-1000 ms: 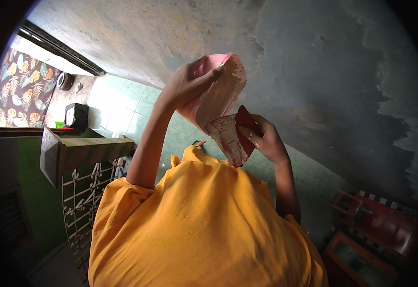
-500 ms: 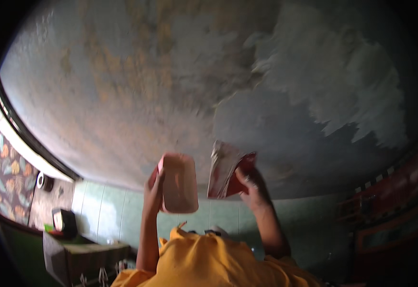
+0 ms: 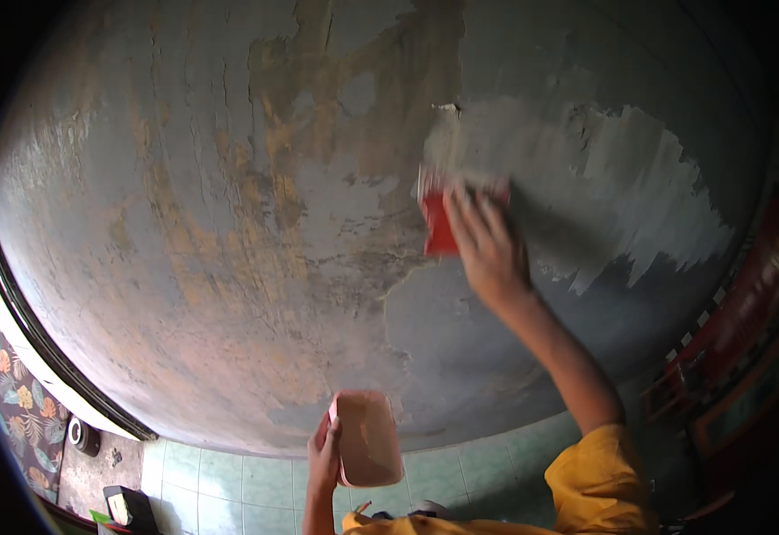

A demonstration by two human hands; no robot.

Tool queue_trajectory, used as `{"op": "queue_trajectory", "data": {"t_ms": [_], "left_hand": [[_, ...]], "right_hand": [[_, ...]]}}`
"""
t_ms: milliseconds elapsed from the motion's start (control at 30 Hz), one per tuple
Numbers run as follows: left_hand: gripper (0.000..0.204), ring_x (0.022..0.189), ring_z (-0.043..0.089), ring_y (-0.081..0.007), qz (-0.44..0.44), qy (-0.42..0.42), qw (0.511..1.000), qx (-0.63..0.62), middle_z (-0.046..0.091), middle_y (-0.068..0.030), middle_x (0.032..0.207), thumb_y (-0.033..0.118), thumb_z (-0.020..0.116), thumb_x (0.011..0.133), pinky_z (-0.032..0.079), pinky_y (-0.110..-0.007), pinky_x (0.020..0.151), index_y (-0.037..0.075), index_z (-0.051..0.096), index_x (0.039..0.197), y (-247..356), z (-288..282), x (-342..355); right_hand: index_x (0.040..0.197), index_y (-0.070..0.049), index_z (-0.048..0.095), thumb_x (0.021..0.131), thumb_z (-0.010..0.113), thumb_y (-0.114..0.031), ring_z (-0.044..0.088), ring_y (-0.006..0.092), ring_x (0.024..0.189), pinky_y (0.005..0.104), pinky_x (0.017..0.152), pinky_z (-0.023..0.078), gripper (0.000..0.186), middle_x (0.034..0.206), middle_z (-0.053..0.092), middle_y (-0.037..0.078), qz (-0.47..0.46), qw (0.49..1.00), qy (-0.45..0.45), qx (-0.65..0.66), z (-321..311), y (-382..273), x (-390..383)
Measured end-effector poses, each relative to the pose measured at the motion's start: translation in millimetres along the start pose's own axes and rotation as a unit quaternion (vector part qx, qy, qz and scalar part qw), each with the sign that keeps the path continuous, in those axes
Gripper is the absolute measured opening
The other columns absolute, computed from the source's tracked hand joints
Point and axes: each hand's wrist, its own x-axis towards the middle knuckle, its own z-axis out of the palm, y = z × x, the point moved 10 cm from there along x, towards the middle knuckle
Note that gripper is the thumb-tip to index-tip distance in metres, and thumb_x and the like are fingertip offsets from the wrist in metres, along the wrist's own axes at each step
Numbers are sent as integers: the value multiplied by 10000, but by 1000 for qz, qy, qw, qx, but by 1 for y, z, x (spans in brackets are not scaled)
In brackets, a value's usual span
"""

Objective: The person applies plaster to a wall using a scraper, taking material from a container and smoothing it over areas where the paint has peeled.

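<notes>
Smoothing the patchy wall [image 3: 229, 267] appears to be the current step. Head view, centre frame: right hand [image 3: 487, 236] holds red scraper [image 3: 439, 230] against it; left hand [image 3: 322, 452] grasps pink tub [image 3: 371, 443], lower centre. Next stroke would likely call for even pressure and a steady tub.
</notes>
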Motion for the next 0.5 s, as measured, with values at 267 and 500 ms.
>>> {"op": "queue_trajectory", "data": {"t_ms": [267, 500], "left_hand": [[458, 1083, 577, -110, -38, -1, 999, -10, 672, -44, 1188, 306, 588, 1094, 483, -283, 963, -58, 608, 1372, -8, 3, -4], [495, 1137, 575, -118, -41, -7, 999, 11, 666, -45, 1255, 311, 590, 1094, 465, -279, 1005, -70, 582, 1408, -14, 13, -4]], "right_hand": [[1309, -34, 706, 901, 649, 52, 715, 306, 1116, 389, 946, 602, 421, 1272, 729, 143, 54, 982, 49, 172, -57, 23, 30], [1290, -18, 715, 924, 640, -24, 709, 304, 1161, 427, 1024, 572, 374, 1257, 741, 154, -25, 994, 103, 9, -26, 35, 59]]}}
